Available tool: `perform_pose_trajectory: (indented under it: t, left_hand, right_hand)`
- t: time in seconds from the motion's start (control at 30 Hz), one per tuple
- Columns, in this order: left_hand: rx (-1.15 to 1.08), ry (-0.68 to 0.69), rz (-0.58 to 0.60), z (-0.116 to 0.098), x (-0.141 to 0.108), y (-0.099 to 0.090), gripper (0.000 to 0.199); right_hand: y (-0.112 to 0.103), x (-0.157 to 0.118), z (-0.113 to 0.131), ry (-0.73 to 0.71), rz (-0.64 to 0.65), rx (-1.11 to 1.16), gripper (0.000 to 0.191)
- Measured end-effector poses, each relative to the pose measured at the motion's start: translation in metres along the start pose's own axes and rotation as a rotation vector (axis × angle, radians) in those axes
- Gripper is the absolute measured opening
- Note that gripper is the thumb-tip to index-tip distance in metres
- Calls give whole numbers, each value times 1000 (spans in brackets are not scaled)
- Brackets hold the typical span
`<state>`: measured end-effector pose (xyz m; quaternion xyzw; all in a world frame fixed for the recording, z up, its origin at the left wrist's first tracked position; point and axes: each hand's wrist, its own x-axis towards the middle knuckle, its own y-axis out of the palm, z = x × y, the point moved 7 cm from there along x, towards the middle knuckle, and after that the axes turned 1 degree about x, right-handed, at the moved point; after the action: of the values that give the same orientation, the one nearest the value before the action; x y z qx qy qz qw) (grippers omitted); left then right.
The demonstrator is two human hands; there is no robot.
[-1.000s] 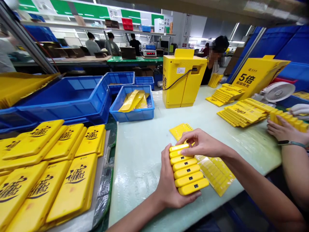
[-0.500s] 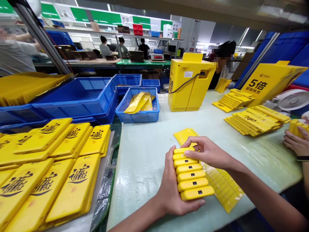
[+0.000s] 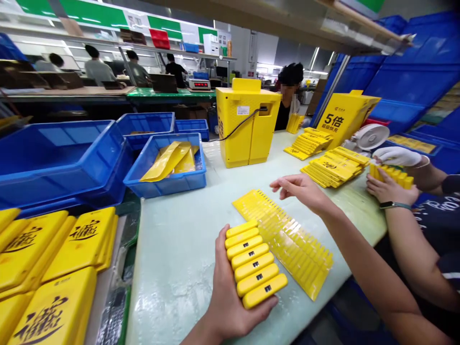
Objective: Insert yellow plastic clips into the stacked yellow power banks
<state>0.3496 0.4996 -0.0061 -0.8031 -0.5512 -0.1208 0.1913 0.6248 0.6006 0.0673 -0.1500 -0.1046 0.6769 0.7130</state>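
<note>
A stack of several yellow power banks (image 3: 255, 263) rests in my left hand (image 3: 230, 297), its fingers wrapped round the far and near ends; small dark ports show on most of the facing edges. My right hand (image 3: 296, 189) hovers above the table behind the stack, fingers loosely apart, with nothing seen in it. Below it on the pale green table top (image 3: 172, 249) lies a sheet of yellow strips (image 3: 287, 239) with a glossy, clear surface.
Yellow printed cases (image 3: 53, 306) are piled at the left. Blue bins (image 3: 165, 165) and a yellow box (image 3: 247, 127) stand behind. More yellow stacks (image 3: 334, 165), a white fan (image 3: 372, 136) and a co-worker's hands (image 3: 391, 184) are at the right.
My right hand has let go of the stack's top and moved away to the right, over the sheet. The view has turned right, showing more of the co-worker.
</note>
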Motion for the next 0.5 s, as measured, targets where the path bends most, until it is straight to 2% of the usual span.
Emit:
perform_pose_trajectory:
  t: [0.1, 0.17, 0.23, 0.37, 0.5]
  left_hand:
    - [-1, 19, 2, -3, 1, -2, 136]
    - [29, 39, -11, -6, 1, -3, 134]
    - [54, 52, -35, -8, 2, -4, 134]
    - [134, 56, -143, -8, 4, -3, 133]
    - [122, 40, -190, -3, 0, -1, 134]
  right_hand:
    - [-36, -7, -41, 206, -95, -366, 36]
    - [-41, -10, -66, 303, -100, -458, 29]
    - [-36, -5, -79, 329, -111, -499, 29]
    - [-20, 24, -79, 291, -130, -605, 31]
    - [-4, 40, -74, 267, -63, -695, 27]
